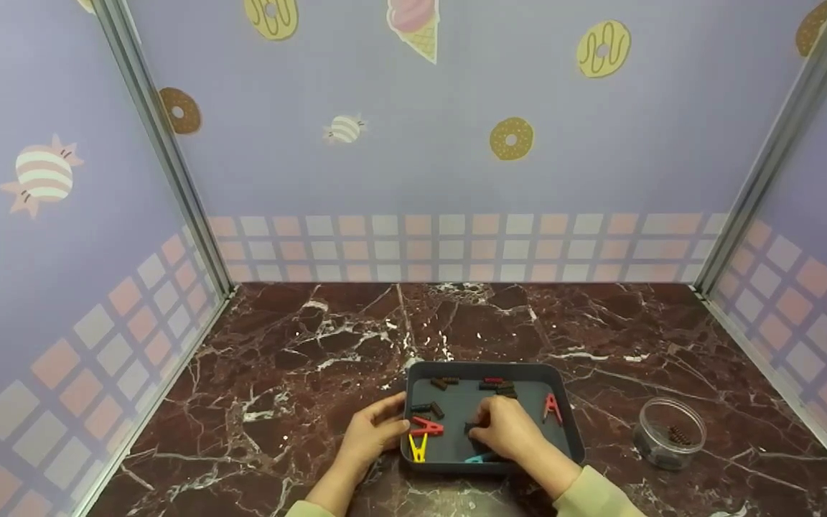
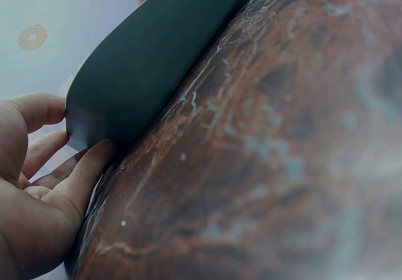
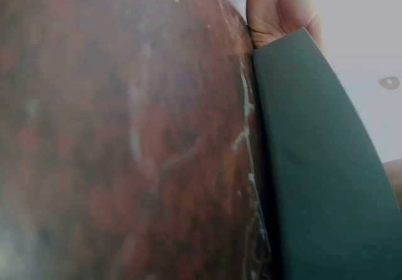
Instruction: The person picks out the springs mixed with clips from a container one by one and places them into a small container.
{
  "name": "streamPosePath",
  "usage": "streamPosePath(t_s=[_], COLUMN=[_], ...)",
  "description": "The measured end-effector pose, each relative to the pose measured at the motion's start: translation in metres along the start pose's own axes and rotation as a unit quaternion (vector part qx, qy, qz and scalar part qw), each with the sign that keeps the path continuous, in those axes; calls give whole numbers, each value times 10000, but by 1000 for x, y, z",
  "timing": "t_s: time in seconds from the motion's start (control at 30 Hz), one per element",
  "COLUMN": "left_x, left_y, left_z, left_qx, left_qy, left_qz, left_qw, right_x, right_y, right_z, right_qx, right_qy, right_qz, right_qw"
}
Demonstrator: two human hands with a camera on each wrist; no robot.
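A dark grey rectangular tray (image 1: 485,468) holds several clothespins and short dark ribbed pieces. My left hand (image 1: 376,434) rests at the tray's left side, with its fingers touching the outer wall (image 2: 144,66) in the left wrist view. Inside the tray, my right hand (image 1: 508,429) pinches a small dark piece (image 1: 469,427) whose kind is hard to make out. Near the left hand lie a red clothespin (image 1: 428,426) and a yellow clothespin (image 1: 418,448). A teal clothespin (image 1: 476,459) shows beneath the right wrist. Another red clothespin (image 1: 551,408) lies on the right.
Dark ribbed pieces (image 1: 439,383) lie in small groups at the tray's back and left. To the right stands a clear round jar (image 1: 665,452) with brown ribbed pieces in it. Patterned panels (image 1: 449,179) enclose the marbled table (image 1: 298,402) at the back and sides.
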State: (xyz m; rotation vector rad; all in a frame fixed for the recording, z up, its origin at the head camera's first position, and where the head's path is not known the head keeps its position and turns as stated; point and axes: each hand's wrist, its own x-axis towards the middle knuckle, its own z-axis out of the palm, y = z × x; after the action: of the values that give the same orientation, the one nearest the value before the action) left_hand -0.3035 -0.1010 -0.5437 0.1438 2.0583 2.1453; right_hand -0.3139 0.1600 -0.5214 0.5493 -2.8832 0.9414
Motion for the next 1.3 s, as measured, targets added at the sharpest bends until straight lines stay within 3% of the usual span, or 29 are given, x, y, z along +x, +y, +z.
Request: streamPosePath(t_s=[0.43,0.8,1.3], left_x=[1,0,0], left_y=[-2,-3,0], left_z=[0,-1,0], left_qx=[97,203,156], left_qy=[37,51,35], left_qz=[31,59,67], left_qw=[9999,9998,9999], right_x=[-10,-20,-29], right_y=[8,21,41], right_z=[-21,-45,-84], right_qx=[918,1122,1561], right_qy=[-68,177,-127], right_qz=[-8,-16,-12], right_qw=[9958,9935,9877])
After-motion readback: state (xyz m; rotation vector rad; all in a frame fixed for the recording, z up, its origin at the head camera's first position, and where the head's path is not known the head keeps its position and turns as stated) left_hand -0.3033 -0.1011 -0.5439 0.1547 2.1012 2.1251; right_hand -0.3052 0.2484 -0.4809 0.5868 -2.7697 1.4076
